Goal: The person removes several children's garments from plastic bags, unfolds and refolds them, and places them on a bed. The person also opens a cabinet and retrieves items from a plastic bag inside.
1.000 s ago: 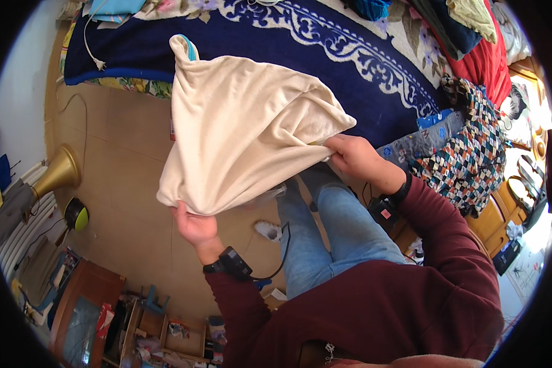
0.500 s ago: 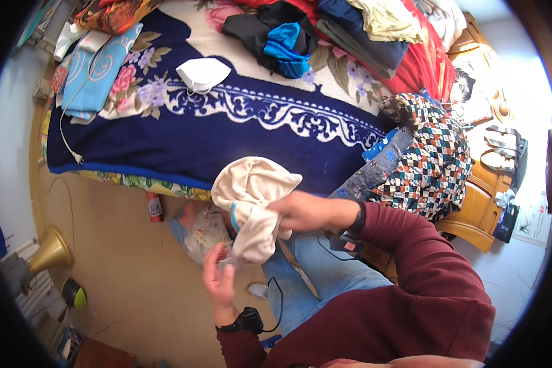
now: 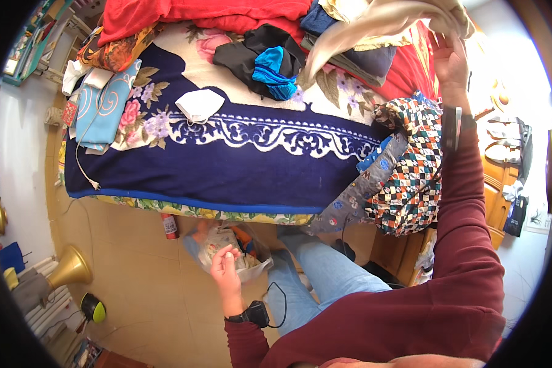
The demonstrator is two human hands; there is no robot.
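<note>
High at the right, my right hand (image 3: 451,66) grips a cream cloth garment (image 3: 405,17), which streams out to the left, blurred by motion. It passes over a stack of folded clothes (image 3: 365,64) on the bed. Low in the middle, my left hand (image 3: 227,274) holds nothing, its fingers loosely bent and apart. Just beside that hand, a clear plastic bag (image 3: 260,268) with cloth items in it rests by my legs. Beyond, a black garment with a bright blue part (image 3: 276,72) lies on the bed.
The bed has a navy floral blanket (image 3: 227,178), with a white face mask (image 3: 199,105) and a light blue cloth (image 3: 98,113) under a cable. A checkered garment (image 3: 408,184) is heaped at its right. A red can (image 3: 169,226) and a gold horn-shaped object (image 3: 73,268) are at floor level.
My right hand has swung up and right with the cream garment, from above the plastic bag to over the bed's far right. My left hand stays near the bag, which now shows more.
</note>
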